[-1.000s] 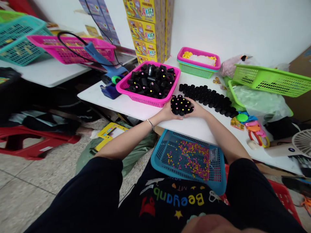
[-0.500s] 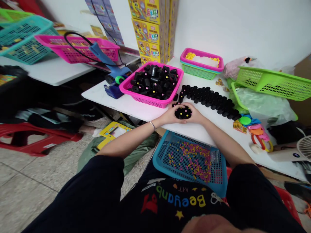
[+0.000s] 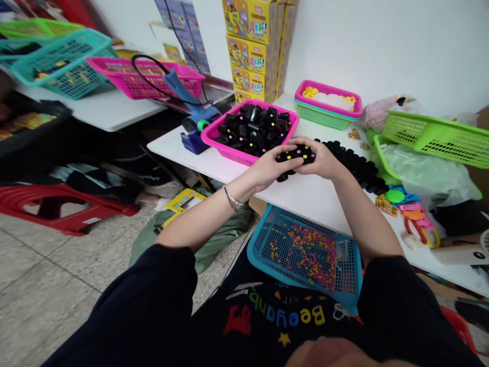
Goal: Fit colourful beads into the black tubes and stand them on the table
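Note:
Between my two hands is a bunch of small black cylinders (image 3: 297, 154) with pink and yellow dots on their ends. My left hand (image 3: 272, 165) wraps the near left side of the bunch, and my right hand (image 3: 320, 157) curls round its right side. Just behind my hands stands a pink basket (image 3: 229, 154) heaped with loose black cylinders (image 3: 254, 127), some with coloured dots. To the right, a band of upright black cylinders (image 3: 353, 165) stands on the white table (image 3: 313, 204), partly hidden by my right hand.
A blue basket (image 3: 267, 270) of small pink and yellow pieces sits at my lap. A blue tape dispenser (image 3: 194, 140) is left of the pink basket. Stacked yellow boxes (image 3: 250, 56), a green basket (image 3: 431, 135) and colourful rings (image 3: 416, 216) are also around.
Both hands have lifted the bunch of cylinders from the table's near edge, toward the pink basket's right corner. The bunch now appears tilted. The camera view has shifted slightly.

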Available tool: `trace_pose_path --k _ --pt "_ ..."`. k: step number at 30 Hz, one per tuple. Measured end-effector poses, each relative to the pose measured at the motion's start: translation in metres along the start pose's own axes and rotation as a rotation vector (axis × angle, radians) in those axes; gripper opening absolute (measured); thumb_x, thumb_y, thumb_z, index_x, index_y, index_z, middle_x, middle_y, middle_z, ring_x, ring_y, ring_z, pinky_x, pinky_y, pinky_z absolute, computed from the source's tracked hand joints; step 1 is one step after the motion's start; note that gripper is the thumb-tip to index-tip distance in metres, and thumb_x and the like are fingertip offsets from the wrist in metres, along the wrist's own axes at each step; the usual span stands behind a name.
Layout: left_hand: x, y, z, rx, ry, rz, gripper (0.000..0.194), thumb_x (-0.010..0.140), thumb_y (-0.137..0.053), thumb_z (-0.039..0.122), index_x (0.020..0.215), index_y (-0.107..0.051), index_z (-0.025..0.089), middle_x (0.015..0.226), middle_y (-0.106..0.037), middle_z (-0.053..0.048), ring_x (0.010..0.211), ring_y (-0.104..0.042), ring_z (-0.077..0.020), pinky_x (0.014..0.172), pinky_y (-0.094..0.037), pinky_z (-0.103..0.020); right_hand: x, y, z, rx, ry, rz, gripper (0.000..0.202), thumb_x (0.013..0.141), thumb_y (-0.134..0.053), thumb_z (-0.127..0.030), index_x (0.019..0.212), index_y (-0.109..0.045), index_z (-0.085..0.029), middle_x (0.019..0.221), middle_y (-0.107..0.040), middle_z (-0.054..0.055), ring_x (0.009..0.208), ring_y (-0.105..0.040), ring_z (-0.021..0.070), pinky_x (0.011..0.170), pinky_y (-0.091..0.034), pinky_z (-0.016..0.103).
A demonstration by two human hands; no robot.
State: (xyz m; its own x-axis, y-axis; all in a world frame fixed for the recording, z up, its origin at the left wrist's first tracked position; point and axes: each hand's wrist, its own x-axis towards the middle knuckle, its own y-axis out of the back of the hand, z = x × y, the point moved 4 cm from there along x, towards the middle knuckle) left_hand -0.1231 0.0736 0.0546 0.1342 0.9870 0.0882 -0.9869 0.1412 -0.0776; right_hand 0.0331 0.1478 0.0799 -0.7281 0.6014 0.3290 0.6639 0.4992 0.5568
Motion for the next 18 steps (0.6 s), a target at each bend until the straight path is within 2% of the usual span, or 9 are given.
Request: trace_pose_path --k 2,5,7,9,11,13,15,18 --pt "0.007 0.019 0.016 0.168 -0.071 0.064 0.059 0.085 -0.085 0.042 0.135 -0.067 0.016 0.128 -0.074 -0.012 0.124 -0.07 -0.0295 0.115 -0.055 -0.05 0.018 -0.003 0.0 -0.036 0.073 0.061 0.075 0.072 -0.087 -0.044 0.141 -0.068 -0.023 0.148 -0.065 0.01 0.142 -0.057 0.0395 0.127 -0.04 0.061" --pt "0.03 0.064 0.028 0.473 -0.222 0.184 0.051 0.086 -0.084 0.042 0.129 -0.07 0.018 0.131 -0.073 -0.008 0.13 -0.066 -0.0284 0.12 -0.05 -0.047 0.059 -0.023 0.014 -0.098 0.14 0.151 0.078 0.076 -0.087 -0.052 0.146 -0.064 -0.026 0.156 -0.06 0.008 0.153 -0.046 0.0399 0.132 -0.029 0.064" --pt "0.047 0.094 0.022 0.628 -0.322 0.261 0.049 0.091 -0.079 0.044 0.131 -0.067 0.018 0.136 -0.071 -0.009 0.133 -0.064 -0.0279 0.123 -0.047 -0.045 0.084 -0.043 0.031 -0.124 0.106 0.25 0.079 0.08 -0.086 -0.056 0.15 -0.061 -0.028 0.159 -0.057 0.009 0.155 -0.043 0.0379 0.134 -0.028 0.062" --pt "0.06 0.116 0.007 0.74 -0.394 0.314 0.045 0.099 -0.068 0.048 0.131 -0.066 0.017 0.139 -0.07 -0.013 0.135 -0.063 -0.028 0.125 -0.045 -0.046 0.1 -0.064 0.046 -0.184 0.035 0.33 0.082 0.08 -0.088 -0.057 0.151 -0.06 -0.026 0.16 -0.054 0.013 0.157 -0.041 0.0377 0.135 -0.028 0.06" --pt "0.065 0.128 -0.008 0.822 -0.452 0.347 0.042 0.105 -0.056 0.05 0.13 -0.066 0.018 0.14 -0.069 -0.016 0.138 -0.061 -0.0284 0.127 -0.042 -0.047 0.105 -0.082 0.055 -0.269 -0.008 0.36 0.089 0.079 -0.09 -0.059 0.154 -0.058 -0.024 0.163 -0.048 0.017 0.159 -0.037 0.0391 0.136 -0.027 0.059" --pt "0.064 0.133 -0.017 0.871 -0.501 0.363 0.047 0.107 -0.048 0.054 0.131 -0.067 0.019 0.143 -0.067 -0.018 0.143 -0.057 -0.0285 0.131 -0.037 -0.049 0.102 -0.093 0.057 -0.349 -0.02 0.351 0.098 0.077 -0.092 -0.062 0.158 -0.053 -0.023 0.167 -0.039 0.019 0.162 -0.031 0.0416 0.136 -0.025 0.061" --pt "0.062 0.135 -0.018 0.892 -0.526 0.371 0.052 0.107 -0.045 0.06 0.133 -0.067 0.021 0.147 -0.065 -0.017 0.149 -0.052 -0.0287 0.135 -0.03 -0.051 0.096 -0.096 0.057 -0.403 -0.02 0.319 0.107 0.074 -0.092 -0.067 0.163 -0.048 -0.026 0.17 -0.032 0.018 0.163 -0.025 0.0449 0.135 -0.022 0.066" --pt "0.06 0.144 -0.013 0.902 -0.51 0.37 0.054 0.106 -0.044 0.062 0.134 -0.067 0.022 0.149 -0.063 -0.016 0.153 -0.048 -0.0285 0.138 -0.019 -0.054 0.087 -0.091 0.057 -0.442 -0.016 0.262 0.115 0.07 -0.092 -0.074 0.166 -0.043 -0.03 0.17 -0.029 0.017 0.163 -0.022 0.0485 0.133 -0.02 0.072"
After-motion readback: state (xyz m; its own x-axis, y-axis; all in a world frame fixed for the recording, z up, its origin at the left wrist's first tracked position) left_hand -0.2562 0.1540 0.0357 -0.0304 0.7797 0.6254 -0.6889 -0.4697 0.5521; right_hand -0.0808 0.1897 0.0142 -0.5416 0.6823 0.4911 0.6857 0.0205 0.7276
